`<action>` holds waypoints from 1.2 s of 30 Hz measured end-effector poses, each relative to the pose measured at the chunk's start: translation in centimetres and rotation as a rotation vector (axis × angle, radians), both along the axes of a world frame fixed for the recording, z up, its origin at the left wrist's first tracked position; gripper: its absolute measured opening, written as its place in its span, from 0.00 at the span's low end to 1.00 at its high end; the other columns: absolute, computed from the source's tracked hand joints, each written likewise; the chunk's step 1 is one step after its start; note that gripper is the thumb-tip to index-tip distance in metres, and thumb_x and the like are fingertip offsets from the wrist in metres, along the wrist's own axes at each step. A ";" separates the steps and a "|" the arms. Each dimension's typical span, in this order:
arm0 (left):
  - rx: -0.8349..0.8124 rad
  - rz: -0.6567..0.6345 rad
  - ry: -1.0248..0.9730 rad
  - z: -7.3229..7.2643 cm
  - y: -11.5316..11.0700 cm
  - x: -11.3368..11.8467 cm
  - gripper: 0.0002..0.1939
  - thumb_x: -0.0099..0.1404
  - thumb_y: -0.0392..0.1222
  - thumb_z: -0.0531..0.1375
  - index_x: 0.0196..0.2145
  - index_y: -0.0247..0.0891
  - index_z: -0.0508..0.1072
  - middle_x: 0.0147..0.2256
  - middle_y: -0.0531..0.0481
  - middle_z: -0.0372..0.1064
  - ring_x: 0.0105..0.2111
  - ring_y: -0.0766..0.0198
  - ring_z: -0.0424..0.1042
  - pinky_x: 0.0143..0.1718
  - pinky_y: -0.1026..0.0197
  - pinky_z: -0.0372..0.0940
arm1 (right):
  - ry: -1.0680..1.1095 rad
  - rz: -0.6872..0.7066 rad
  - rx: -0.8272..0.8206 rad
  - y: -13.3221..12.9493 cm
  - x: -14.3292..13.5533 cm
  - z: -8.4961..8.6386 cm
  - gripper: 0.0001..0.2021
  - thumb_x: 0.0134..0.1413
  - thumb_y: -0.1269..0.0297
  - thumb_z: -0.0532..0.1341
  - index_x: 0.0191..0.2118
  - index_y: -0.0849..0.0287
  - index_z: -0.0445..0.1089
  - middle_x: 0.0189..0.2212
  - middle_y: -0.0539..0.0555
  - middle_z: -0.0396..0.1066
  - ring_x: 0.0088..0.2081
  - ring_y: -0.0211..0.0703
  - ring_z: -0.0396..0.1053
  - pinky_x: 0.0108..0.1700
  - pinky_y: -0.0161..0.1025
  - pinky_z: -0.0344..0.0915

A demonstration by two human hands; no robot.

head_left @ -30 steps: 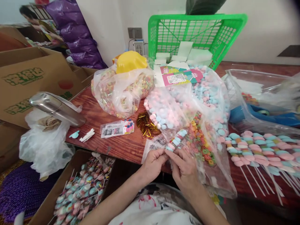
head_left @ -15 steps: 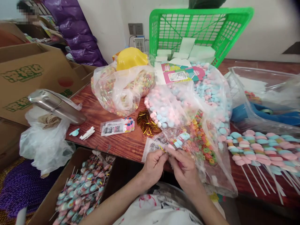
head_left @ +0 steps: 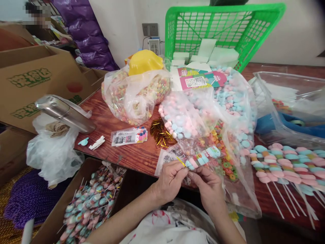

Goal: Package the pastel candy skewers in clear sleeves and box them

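Before me, a wrapped marshmallow skewer [head_left: 203, 157] of pale blue and pink pieces slants up to the right in clear film. My left hand [head_left: 170, 180] is closed in a pinch at its lower end, with a gold twist tie [head_left: 180, 161] poking out above the fingertips. My right hand [head_left: 207, 184] is closed too, its thumb and fingers gripping the skewer's lower end close to the left fingertips. A pile of gold twist ties [head_left: 162, 135] lies just beyond. Printed clear bags [head_left: 169, 155] lie partly behind my left hand.
Unwrapped marshmallow skewers [head_left: 286, 161] lie at the right. Bags of marshmallows [head_left: 181, 117] and gummy rings [head_left: 225, 156] stand ahead, below a green basket [head_left: 224, 10]. A box of wrapped skewers [head_left: 88, 206] sits lower left. A steel flask [head_left: 66, 113] leans at the table's left. A person is far left.
The wrapped skewer has turned and now shows more fully above my right hand. The gold tie stands out more clearly at my left fingertips. The view has shifted slightly.
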State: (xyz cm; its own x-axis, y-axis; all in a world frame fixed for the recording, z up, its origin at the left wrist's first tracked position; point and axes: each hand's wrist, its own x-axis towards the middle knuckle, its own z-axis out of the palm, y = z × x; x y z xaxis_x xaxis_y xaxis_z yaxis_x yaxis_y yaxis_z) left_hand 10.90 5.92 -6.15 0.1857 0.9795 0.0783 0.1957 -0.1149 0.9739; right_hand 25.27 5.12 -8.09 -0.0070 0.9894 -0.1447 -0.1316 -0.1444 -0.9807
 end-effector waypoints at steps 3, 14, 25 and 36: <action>0.009 -0.042 0.034 0.1 0.1 -0.1 0.18 0.67 0.40 0.51 0.18 0.37 0.64 0.22 0.53 0.56 0.26 0.65 0.57 0.30 0.62 0.51 | 0.029 0.109 -0.032 0.5 0.8 -1.1 0.10 0.46 0.58 0.68 0.26 0.60 0.73 0.19 0.47 0.66 0.20 0.32 0.57 0.22 0.31 0.56; -0.441 -0.371 -0.202 0.4 -0.2 -0.7 0.13 0.57 0.44 0.58 0.20 0.35 0.71 0.17 0.57 0.55 0.20 0.70 0.54 0.23 0.65 0.49 | -0.501 0.537 0.587 0.6 5.0 -0.9 0.14 0.64 0.59 0.53 0.31 0.56 0.72 0.23 0.52 0.69 0.26 0.42 0.67 0.29 0.39 0.67; -1.059 -0.864 -0.341 0.7 1.7 0.8 0.10 0.44 0.43 0.67 0.17 0.33 0.74 0.10 0.58 0.53 0.12 0.74 0.45 0.16 0.66 0.37 | -0.772 0.637 1.411 0.4 7.1 4.4 0.16 0.63 0.75 0.45 0.40 0.66 0.71 0.28 0.59 0.72 0.32 0.46 0.68 0.35 0.46 0.66; -1.056 -1.188 -0.185 -0.6 2.7 2.8 0.14 0.43 0.49 0.71 0.16 0.36 0.75 0.13 0.53 0.62 0.11 0.72 0.48 0.13 0.68 0.43 | -0.731 0.932 1.422 1.7 7.2 6.3 0.18 0.65 0.72 0.45 0.40 0.64 0.72 0.27 0.56 0.71 0.28 0.44 0.65 0.34 0.45 0.64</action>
State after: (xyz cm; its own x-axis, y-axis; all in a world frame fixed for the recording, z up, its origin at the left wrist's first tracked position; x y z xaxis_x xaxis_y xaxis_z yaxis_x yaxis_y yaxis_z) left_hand 13.67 8.67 -6.78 0.9119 -0.0800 -0.4025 0.3664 0.6004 0.7108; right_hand 32.50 6.77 -1.82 -0.8820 0.0666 0.4666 -0.0488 0.9717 -0.2310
